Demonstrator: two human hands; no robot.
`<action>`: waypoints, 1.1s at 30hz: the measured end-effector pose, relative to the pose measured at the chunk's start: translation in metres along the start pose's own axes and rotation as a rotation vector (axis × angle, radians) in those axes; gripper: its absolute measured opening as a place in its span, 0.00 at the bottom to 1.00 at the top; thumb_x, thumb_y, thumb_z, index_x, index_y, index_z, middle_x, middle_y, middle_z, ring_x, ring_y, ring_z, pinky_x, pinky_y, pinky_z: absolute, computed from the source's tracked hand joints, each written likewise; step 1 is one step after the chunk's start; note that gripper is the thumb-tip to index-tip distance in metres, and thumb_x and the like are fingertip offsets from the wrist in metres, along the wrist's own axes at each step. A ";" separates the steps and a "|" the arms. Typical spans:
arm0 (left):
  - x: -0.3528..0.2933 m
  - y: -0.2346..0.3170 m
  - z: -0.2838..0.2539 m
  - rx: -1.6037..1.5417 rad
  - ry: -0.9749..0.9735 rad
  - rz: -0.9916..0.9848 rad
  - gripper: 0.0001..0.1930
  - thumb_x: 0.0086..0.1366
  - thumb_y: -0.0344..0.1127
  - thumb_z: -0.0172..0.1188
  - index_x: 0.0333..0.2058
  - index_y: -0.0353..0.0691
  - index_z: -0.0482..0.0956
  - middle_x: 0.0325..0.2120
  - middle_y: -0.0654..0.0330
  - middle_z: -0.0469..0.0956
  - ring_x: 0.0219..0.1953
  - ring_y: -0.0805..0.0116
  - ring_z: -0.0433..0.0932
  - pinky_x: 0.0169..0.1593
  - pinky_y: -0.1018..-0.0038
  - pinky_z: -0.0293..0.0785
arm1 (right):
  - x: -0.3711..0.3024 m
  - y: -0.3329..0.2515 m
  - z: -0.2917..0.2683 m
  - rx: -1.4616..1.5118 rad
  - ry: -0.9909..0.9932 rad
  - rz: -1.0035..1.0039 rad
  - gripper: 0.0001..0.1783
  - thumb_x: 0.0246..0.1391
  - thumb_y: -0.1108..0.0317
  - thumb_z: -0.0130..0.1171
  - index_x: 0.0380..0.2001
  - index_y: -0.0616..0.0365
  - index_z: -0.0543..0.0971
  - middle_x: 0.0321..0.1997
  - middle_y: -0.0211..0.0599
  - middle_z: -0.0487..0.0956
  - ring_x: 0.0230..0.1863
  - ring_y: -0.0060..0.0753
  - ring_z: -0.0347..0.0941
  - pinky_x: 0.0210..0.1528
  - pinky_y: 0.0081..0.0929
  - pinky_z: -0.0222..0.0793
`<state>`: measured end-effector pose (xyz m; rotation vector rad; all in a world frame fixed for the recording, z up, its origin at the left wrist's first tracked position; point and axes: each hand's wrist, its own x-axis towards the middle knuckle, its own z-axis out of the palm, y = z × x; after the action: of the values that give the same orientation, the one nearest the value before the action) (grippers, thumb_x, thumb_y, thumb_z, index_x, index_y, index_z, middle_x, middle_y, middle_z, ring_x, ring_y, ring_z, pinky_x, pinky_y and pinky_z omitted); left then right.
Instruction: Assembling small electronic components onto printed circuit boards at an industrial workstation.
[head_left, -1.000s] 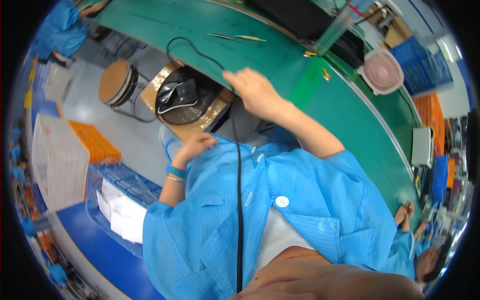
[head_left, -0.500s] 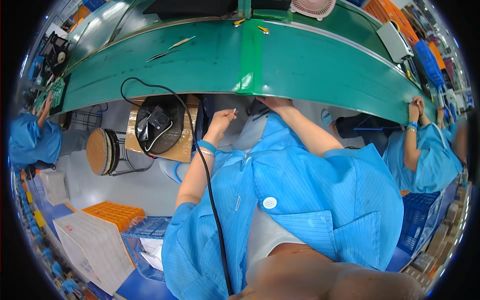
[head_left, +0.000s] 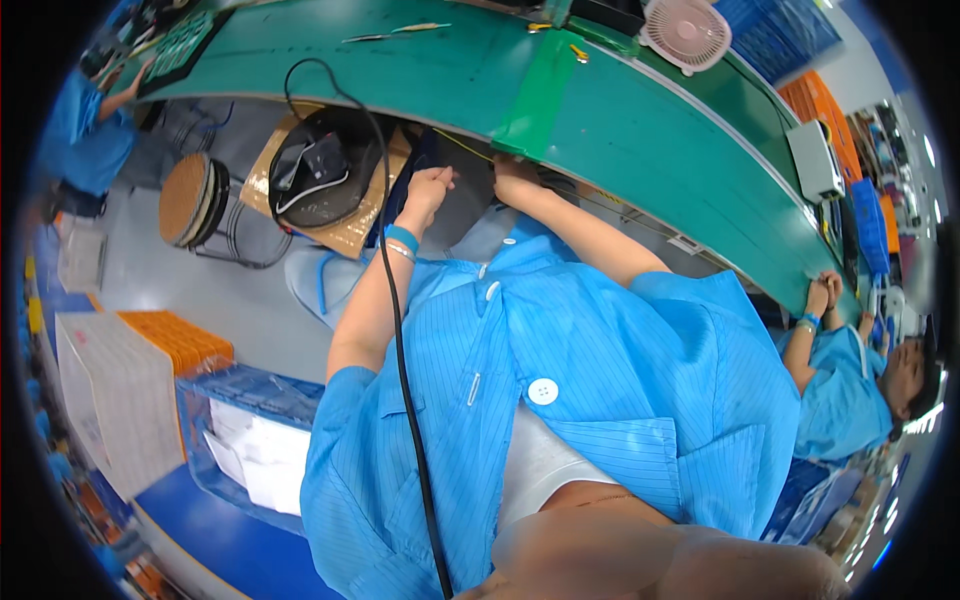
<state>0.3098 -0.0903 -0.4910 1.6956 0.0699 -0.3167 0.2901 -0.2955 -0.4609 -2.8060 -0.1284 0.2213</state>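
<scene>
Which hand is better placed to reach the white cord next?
Left hand, probably: it is nearer the white cord, while the right hand is farther off, by the edge of the green table.

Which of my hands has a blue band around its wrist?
Your left hand, nearer the black cable: a blue band circles its wrist. Your right hand, at the edge of the green bench, shows a bare wrist.

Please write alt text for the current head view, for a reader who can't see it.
A person in a blue striped jacket has the left hand, fingers curled, near the edge of a green workbench, and the right hand partly hidden at that edge. A black cable runs up the view, passing left of both hands.
</scene>
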 end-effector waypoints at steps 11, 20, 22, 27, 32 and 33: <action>-0.023 0.026 0.023 -0.007 -0.258 -0.144 0.14 0.72 0.40 0.55 0.38 0.38 0.85 0.24 0.68 0.76 0.25 0.79 0.67 0.30 0.79 0.64 | -0.062 0.002 -0.032 0.033 -0.062 0.101 0.29 0.54 0.61 0.62 0.57 0.58 0.68 0.43 0.51 0.82 0.46 0.47 0.80 0.40 0.45 0.77; -0.029 0.024 0.079 -0.089 -0.538 -0.171 0.14 0.73 0.40 0.53 0.41 0.36 0.82 0.24 0.71 0.74 0.25 0.83 0.64 0.29 0.83 0.59 | -0.091 0.019 -0.068 -0.005 -0.035 0.034 0.15 0.58 0.61 0.52 0.46 0.52 0.79 0.44 0.45 0.82 0.46 0.48 0.80 0.44 0.45 0.75; -0.030 0.025 0.083 -0.106 -0.549 -0.171 0.14 0.73 0.40 0.54 0.40 0.36 0.82 0.24 0.71 0.74 0.25 0.83 0.64 0.29 0.83 0.59 | -0.083 0.036 -0.060 0.343 -0.042 -0.015 0.15 0.59 0.64 0.51 0.48 0.54 0.78 0.45 0.44 0.81 0.46 0.47 0.79 0.46 0.41 0.74; -0.025 0.018 0.084 -0.211 -0.494 -0.178 0.12 0.72 0.37 0.54 0.38 0.36 0.83 0.24 0.69 0.75 0.25 0.82 0.66 0.30 0.85 0.62 | -0.077 0.046 -0.045 0.546 0.059 -0.145 0.15 0.52 0.73 0.60 0.45 0.55 0.80 0.45 0.46 0.81 0.47 0.49 0.77 0.51 0.37 0.72; -0.023 0.016 0.088 -0.204 -0.454 -0.177 0.12 0.72 0.37 0.55 0.37 0.36 0.83 0.24 0.69 0.75 0.24 0.82 0.67 0.30 0.85 0.62 | -0.068 0.060 -0.018 0.520 0.212 -0.178 0.16 0.50 0.75 0.60 0.45 0.58 0.80 0.43 0.46 0.81 0.47 0.48 0.77 0.51 0.37 0.72; -0.024 0.017 0.087 -0.226 -0.462 -0.187 0.12 0.72 0.37 0.55 0.37 0.36 0.83 0.24 0.68 0.76 0.25 0.82 0.67 0.29 0.85 0.62 | -0.068 0.062 -0.015 0.502 0.220 -0.198 0.16 0.50 0.75 0.60 0.45 0.58 0.80 0.43 0.46 0.81 0.47 0.48 0.78 0.50 0.37 0.72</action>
<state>0.2763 -0.1752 -0.4792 1.3598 -0.0759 -0.8038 0.2299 -0.3664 -0.4577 -2.2801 -0.2572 -0.0924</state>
